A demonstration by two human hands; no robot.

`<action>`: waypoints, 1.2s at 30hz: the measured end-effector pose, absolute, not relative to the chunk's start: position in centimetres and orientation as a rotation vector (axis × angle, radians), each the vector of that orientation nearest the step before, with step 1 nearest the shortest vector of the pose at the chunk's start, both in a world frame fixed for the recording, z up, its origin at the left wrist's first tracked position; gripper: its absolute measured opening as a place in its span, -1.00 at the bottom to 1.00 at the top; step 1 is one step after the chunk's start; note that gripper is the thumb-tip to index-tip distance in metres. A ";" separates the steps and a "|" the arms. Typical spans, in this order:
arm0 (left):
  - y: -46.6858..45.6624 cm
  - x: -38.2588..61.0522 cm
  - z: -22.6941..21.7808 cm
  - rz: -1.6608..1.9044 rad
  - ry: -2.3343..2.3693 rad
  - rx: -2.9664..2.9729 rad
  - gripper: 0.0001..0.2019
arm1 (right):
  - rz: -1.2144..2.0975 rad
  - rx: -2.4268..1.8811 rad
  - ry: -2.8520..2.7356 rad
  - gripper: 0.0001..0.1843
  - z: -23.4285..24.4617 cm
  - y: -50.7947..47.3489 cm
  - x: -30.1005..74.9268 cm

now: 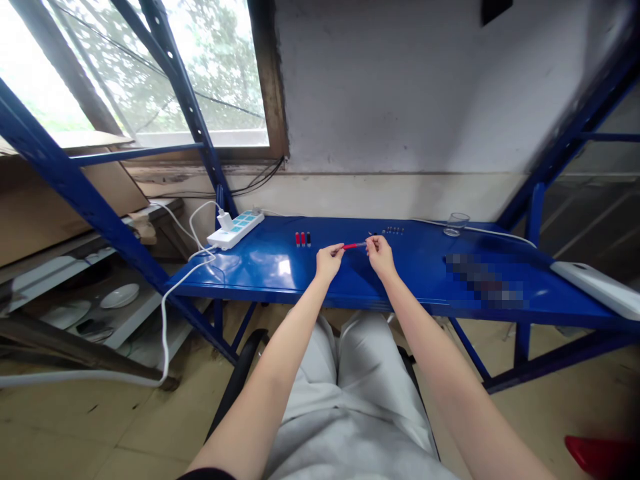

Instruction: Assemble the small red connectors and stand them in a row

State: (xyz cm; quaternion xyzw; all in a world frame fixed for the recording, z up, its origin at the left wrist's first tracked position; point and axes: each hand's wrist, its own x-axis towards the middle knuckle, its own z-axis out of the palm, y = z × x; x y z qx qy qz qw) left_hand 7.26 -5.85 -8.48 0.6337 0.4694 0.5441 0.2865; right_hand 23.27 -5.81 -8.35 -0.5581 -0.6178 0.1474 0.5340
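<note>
Between my two hands, above the front half of the blue table [250, 270], a slim red pen [354, 246] lies nearly level. Its middle is red, and the part toward the right looks clear. My left hand [329, 261] pinches the pen's left end. At the other end, the fingers of my right hand [381, 256] are closed around the clear part. Beyond my left hand stand two red pieces [300, 239] and a black piece [309, 239], all small and cylindrical with clear lower parts. Several tiny metallic pieces [395, 231] sit in a row behind my right hand.
A white power strip [235, 231] with a plug and cable is at the table's left end. A clear glass [456, 225] stands at the back right. Nearer lies a blurred-out dark object [483, 279]. A white flat object [597, 287] rests along the right edge.
</note>
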 end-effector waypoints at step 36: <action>-6.9 8.4 -5.1 1.283 1.128 2.095 -0.85 | 0.301 -1.416 -1.576 -0.70 -8.4 -6.6 23.0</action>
